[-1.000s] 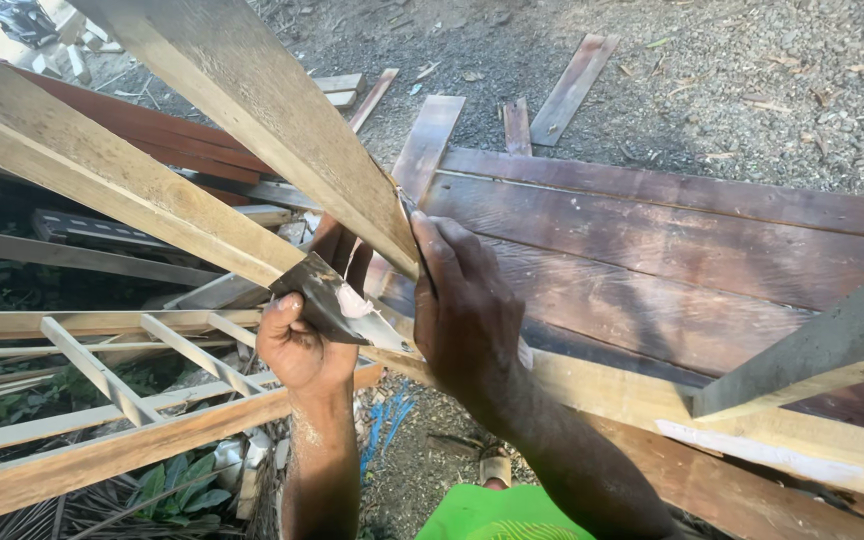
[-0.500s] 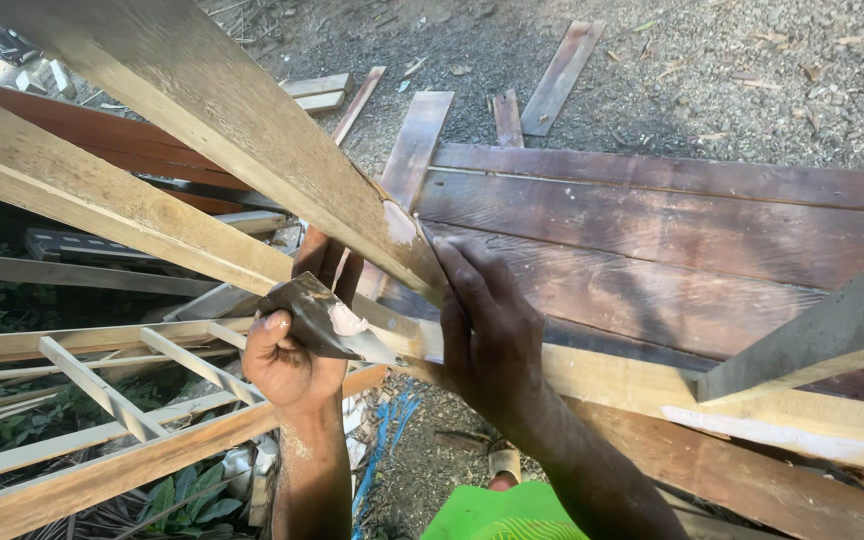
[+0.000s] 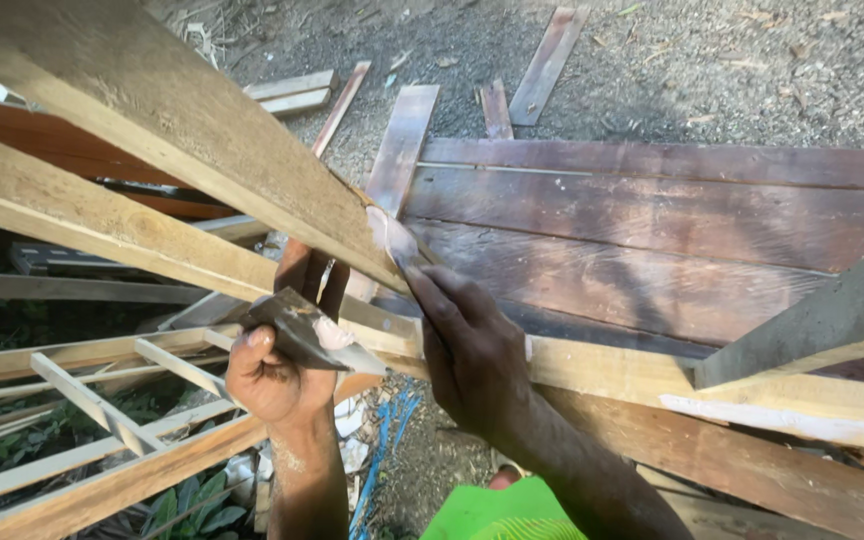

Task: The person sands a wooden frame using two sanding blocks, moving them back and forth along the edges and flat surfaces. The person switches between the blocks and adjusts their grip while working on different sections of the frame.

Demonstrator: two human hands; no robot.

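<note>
Now, putty knife (image 3: 392, 238) beyond right fingers (image 3: 432, 290).

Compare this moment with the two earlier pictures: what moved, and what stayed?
The right hand slid its putty knife up along the slanted beam, where pale filler shows at the blade tip. The left hand kept its grip on the flat filler-loaded scraper, shifting slightly lower. The dark planks and the pale frame stayed put.
</note>
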